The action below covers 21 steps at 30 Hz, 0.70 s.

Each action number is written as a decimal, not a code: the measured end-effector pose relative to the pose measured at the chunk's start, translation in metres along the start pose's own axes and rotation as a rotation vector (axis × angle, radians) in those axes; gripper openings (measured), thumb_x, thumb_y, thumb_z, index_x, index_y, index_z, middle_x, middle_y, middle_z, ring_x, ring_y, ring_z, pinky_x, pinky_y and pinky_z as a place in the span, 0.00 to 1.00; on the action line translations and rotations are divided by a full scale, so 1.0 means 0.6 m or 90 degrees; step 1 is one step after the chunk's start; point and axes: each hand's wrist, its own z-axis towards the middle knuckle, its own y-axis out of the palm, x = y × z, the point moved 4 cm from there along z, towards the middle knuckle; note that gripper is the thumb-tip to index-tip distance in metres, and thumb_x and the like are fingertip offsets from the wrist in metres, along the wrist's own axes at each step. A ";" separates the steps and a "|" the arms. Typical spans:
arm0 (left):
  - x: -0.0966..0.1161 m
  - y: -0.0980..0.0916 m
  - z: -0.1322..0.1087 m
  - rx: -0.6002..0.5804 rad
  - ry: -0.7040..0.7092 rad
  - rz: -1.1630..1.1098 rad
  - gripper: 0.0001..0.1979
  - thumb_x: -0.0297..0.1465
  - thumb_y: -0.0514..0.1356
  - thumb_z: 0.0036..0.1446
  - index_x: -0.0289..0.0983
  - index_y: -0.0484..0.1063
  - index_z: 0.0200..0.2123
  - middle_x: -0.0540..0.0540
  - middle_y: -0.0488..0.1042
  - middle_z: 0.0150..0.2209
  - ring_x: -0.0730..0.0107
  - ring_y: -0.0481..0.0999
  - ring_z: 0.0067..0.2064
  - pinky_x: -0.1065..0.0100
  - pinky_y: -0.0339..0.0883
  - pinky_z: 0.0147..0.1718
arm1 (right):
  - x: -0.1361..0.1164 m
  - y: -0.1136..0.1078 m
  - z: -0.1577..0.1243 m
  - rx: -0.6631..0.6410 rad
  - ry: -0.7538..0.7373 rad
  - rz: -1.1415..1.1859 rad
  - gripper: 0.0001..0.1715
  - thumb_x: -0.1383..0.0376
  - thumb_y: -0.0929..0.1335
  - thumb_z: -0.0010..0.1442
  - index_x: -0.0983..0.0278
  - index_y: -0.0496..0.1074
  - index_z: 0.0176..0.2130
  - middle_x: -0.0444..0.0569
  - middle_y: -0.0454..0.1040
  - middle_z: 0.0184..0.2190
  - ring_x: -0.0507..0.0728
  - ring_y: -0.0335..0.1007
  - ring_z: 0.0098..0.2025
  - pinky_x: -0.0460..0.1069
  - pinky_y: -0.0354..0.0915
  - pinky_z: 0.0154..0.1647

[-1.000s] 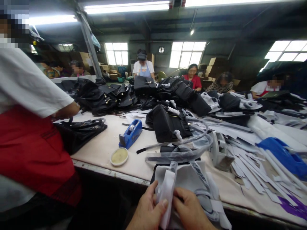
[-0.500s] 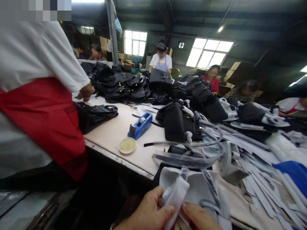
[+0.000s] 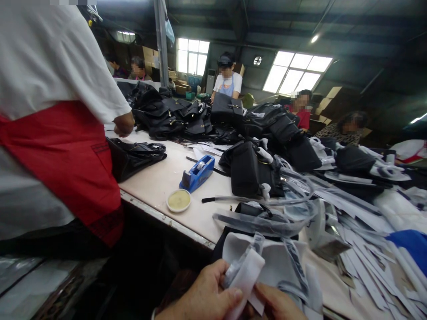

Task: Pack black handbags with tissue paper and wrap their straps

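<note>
My left hand (image 3: 203, 295) is closed, with its thumb pressing on a white foam wrapping strip (image 3: 247, 272). Clear film around a strap (image 3: 256, 243) shows just behind that strip. My right hand (image 3: 278, 302) pinches the strip's lower part from the other side; its fingertips are partly hidden. Beneath both hands lies a black bag (image 3: 220, 244) at the table edge, with white sheeting (image 3: 235, 245) over it. More of its straps (image 3: 295, 262) are wrapped in clear plastic.
A blue tape dispenser (image 3: 197, 173) and a round dish of yellowish paste (image 3: 179, 201) stand on the table (image 3: 150, 178). Black bags (image 3: 245, 171) are heaped behind. White paper strips (image 3: 363, 271) lie at right. A co-worker in a red apron (image 3: 66, 164) stands close at left.
My hands keep their grip on the white strip, which has turned and shifted slightly. The view has moved a little. The co-worker's hand at left has shifted slightly above the table.
</note>
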 end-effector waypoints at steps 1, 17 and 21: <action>0.005 0.001 -0.001 -0.009 -0.004 0.000 0.14 0.28 0.62 0.50 0.35 0.70 0.43 0.46 0.79 0.35 0.61 0.78 0.37 0.69 0.67 0.32 | 0.006 0.000 0.004 -0.007 0.010 0.040 0.27 0.45 0.69 0.57 0.67 0.71 0.27 0.45 0.69 0.22 0.49 0.65 0.24 0.42 0.62 0.27; 0.028 -0.003 0.002 -0.034 -0.017 0.053 0.15 0.26 0.61 0.49 0.32 0.71 0.43 0.43 0.78 0.37 0.62 0.76 0.37 0.66 0.67 0.36 | -0.013 -0.016 0.002 0.152 -0.078 -0.381 0.32 0.41 0.69 0.56 0.68 0.77 0.30 0.45 0.72 0.19 0.49 0.65 0.19 0.42 0.53 0.20; 0.026 -0.002 -0.003 -0.003 -0.020 0.048 0.16 0.27 0.63 0.49 0.34 0.71 0.43 0.45 0.78 0.36 0.62 0.77 0.37 0.68 0.67 0.33 | -0.025 0.014 0.007 0.145 -0.097 -0.358 0.26 0.45 0.69 0.56 0.66 0.78 0.34 0.44 0.72 0.19 0.50 0.66 0.20 0.43 0.57 0.21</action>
